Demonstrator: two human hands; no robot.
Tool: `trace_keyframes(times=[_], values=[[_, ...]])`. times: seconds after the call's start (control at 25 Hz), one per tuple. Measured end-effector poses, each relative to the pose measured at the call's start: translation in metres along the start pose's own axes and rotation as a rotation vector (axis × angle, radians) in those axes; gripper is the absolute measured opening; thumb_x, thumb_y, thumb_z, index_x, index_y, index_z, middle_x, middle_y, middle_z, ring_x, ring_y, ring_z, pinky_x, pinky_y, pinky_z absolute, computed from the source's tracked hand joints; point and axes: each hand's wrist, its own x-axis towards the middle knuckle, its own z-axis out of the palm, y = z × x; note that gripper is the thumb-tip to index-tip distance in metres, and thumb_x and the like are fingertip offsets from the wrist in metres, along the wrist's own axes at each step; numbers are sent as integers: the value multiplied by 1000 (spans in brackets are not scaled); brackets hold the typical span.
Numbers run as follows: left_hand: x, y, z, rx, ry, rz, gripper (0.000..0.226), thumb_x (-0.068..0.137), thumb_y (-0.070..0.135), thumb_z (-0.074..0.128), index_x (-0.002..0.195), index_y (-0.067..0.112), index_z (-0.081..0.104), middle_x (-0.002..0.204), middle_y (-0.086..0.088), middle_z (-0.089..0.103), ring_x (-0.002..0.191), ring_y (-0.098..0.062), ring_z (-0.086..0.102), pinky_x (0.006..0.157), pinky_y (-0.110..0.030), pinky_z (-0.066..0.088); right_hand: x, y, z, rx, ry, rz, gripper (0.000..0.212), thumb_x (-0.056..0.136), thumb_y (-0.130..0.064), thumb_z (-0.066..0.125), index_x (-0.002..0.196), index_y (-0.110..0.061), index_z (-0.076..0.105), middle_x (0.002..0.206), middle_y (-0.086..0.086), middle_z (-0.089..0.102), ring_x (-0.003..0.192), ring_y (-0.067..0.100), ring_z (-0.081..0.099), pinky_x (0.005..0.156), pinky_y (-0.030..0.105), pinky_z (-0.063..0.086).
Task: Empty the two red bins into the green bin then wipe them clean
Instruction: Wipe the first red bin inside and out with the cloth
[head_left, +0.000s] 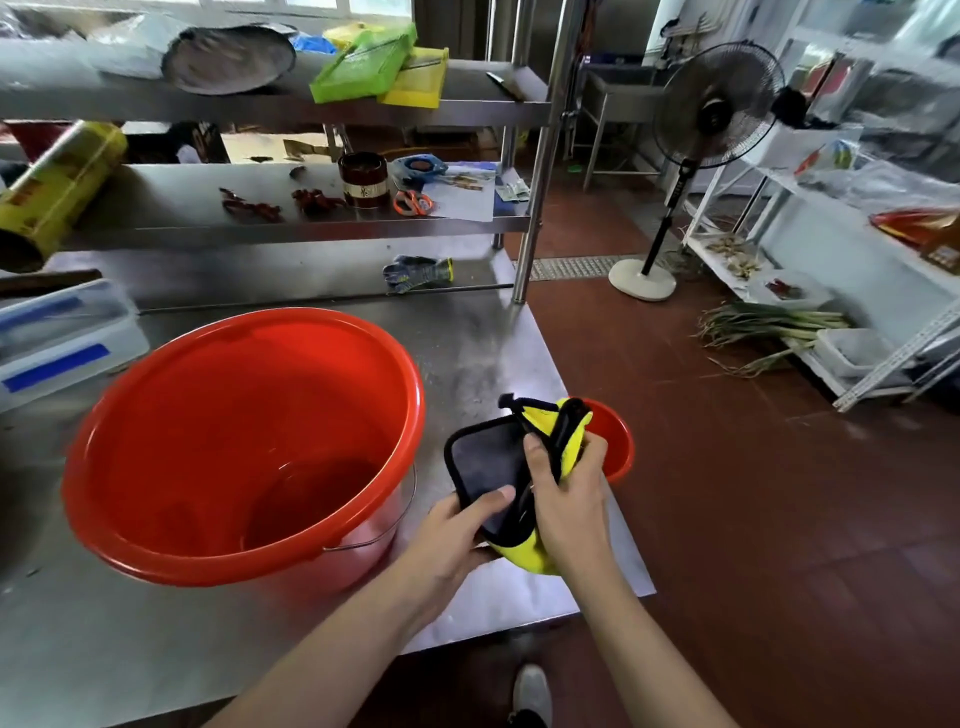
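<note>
Steel table (291, 623) carries a large red bin (244, 447) just left of both hands, a small red bin (615, 441) peeks out just beyond them, and the left hand (457, 540) and right hand (569, 499) together grip a yellow-and-grey cloth (493, 457).

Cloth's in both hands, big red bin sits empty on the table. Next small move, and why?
Probably carry the cloth left into the big red bin and start wiping its wall. Left hand and right hand both grip the cloth beside the bin, which looks empty but wet at the bottom.
</note>
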Motion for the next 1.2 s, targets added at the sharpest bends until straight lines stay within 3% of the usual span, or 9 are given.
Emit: trace_keyframes(times=[0.08,0.2,0.32,0.48,0.6,0.72,0.84,1.04,1.2], values=[[5,3,4,-33,-62,-4,43,87,27,75,127,13,67,120,-13,73,116,-33,68,103,-59,50,3,3,1,-21,-49,-16,34,94,-70,31,103,-40,45,106,-11,57,103,7,55,89,38,45],[15,9,11,-71,-113,41,52,82,30,76,131,17,64,126,-13,70,122,-34,64,104,-61,48,6,12,0,-110,-97,-104,53,96,-60,15,129,-41,53,135,-12,47,125,6,42,109,37,37],[26,14,23,-111,-97,142,43,92,12,71,134,9,60,128,-13,69,122,-29,64,105,-48,50,20,15,-8,-266,-177,-219,53,94,-48,21,139,-55,48,145,-14,39,129,6,38,111,33,32],[42,21,34,-29,199,178,34,82,1,79,110,17,69,110,-2,77,109,-23,71,98,-39,54,52,15,-21,-131,-240,-253,37,95,-39,49,122,-63,57,118,-22,56,116,3,52,103,38,42],[60,28,38,-40,307,124,26,86,-2,74,99,20,70,94,3,79,92,-19,73,78,-31,56,83,22,-31,68,-171,57,35,91,-40,72,124,-43,59,118,-15,62,112,7,60,93,36,51],[77,35,44,-41,330,44,23,90,1,68,109,13,72,94,-3,79,86,-21,74,69,-29,56,120,31,-39,337,-419,625,65,75,-69,72,129,-34,60,125,3,69,112,24,68,97,43,53],[91,43,55,-43,335,-17,16,93,3,64,105,11,72,83,-5,78,72,-20,73,62,-28,55,147,35,-47,496,-575,814,39,91,-51,65,116,-21,70,113,11,75,104,31,73,100,50,52],[128,44,66,-32,541,-50,10,96,5,57,91,6,64,63,-5,60,52,-18,57,44,-19,43,198,62,-50,353,-304,462,12,95,-19,68,107,-22,69,112,7,75,99,23,72,84,38,58],[155,42,80,-188,562,-60,10,98,16,61,102,12,69,84,-9,73,69,-23,68,62,-29,52,228,65,-56,327,-335,291,18,96,-21,67,113,-27,68,104,-9,74,95,10,71,67,15,54]])
